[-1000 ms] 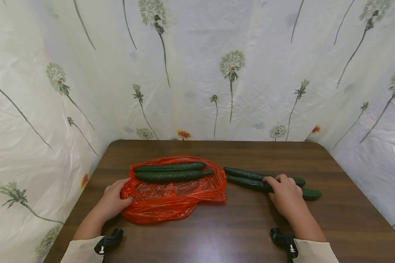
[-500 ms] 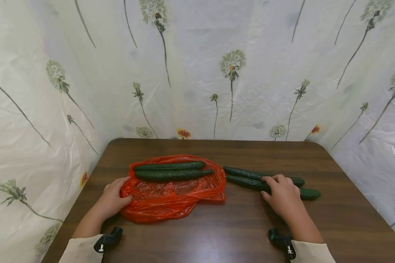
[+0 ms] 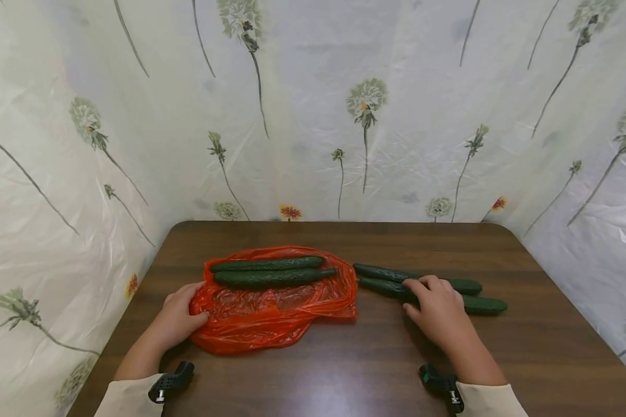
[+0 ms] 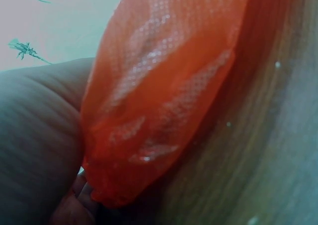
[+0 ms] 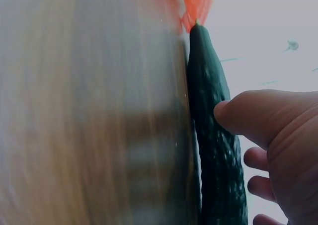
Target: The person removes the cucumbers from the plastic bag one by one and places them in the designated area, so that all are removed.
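Note:
A red plastic bag [image 3: 271,321] lies spread on the table at centre-left, with two dark green cucumbers [image 3: 276,278] side by side on its far part. My left hand [image 3: 176,315] holds the bag's left edge between thumb and fingers. In the left wrist view, the bag's film [image 4: 164,86] hides most of the fingers. To the right of the bag lie two more cucumbers [image 3: 485,305], nearly parallel. My right hand [image 3: 438,310] is over their middle. In the right wrist view the thumb overlaps the nearer cucumber [image 5: 208,86], and the other fingers are loosely bent, apart from it.
The brown wooden table [image 3: 313,382] has rounded far corners. Right behind it hangs a pale sheet [image 3: 302,116] printed with dandelions, which also runs along both sides. A dark wrist camera [image 3: 172,382] sits at each cuff.
My right hand has slid left along the cucumbers, showing more of their right ends, and its thumb has moved out from them. The cucumbers, the bag and my left hand keep their places.

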Motion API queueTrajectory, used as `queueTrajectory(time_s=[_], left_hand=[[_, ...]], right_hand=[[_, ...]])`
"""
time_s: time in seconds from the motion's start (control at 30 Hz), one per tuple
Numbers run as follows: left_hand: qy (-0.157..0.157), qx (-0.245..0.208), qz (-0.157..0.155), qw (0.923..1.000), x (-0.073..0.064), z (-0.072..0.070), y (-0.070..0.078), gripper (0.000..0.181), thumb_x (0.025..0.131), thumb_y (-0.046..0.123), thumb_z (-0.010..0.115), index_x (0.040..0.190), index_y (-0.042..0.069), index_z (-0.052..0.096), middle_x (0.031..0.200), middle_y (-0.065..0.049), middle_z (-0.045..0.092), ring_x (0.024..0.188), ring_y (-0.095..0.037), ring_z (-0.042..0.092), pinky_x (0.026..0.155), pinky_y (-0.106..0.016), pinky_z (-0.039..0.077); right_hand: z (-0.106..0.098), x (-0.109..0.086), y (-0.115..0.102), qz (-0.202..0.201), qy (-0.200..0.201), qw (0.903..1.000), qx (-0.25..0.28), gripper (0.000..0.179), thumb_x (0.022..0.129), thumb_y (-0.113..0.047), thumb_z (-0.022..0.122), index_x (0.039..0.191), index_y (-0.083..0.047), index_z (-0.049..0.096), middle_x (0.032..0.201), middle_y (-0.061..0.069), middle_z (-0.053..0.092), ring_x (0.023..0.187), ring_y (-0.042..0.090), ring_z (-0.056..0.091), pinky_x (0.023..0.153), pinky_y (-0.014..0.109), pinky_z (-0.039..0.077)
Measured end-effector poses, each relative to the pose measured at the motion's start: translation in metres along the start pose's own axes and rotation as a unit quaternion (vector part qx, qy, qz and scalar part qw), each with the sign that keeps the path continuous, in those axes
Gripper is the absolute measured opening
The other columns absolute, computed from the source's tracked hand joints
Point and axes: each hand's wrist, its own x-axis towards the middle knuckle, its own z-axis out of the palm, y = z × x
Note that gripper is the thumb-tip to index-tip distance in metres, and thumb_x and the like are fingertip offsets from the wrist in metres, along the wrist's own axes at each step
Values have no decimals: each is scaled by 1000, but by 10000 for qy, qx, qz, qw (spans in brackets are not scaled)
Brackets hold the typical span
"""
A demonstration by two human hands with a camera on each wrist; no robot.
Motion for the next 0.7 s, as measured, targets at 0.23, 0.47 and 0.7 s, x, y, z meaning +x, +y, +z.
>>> queueTrajectory(time_s=[0.23,0.47,0.7], left_hand=[[-3,8,-49,10000,-1,1,0,76,91,20,73,157,0,42,160,-25,41,139,-51,34,114,-70,35],[0,-49,-57,10000,1,1,0,76,90,21,73,157,1,42,161,-25,40,140,-50,34,114,-70,35],[-7,-39,-71,10000,1,0,-2,76,91,21,73,157,1,41,161,-25,40,140,-50,34,113,-70,35]], right_hand=[[3,2,-11,-388,77,9992,-41,51,92,-27,80,139,-14,65,126,19,61,117,47,56,91,68,48],[4,6,-20,-598,247,9979,-103,51,92,-26,81,139,-12,65,125,19,61,117,46,57,92,63,52],[4,8,-33,-687,380,9969,13,52,90,-26,83,138,-13,66,129,19,61,122,47,55,95,68,48]])
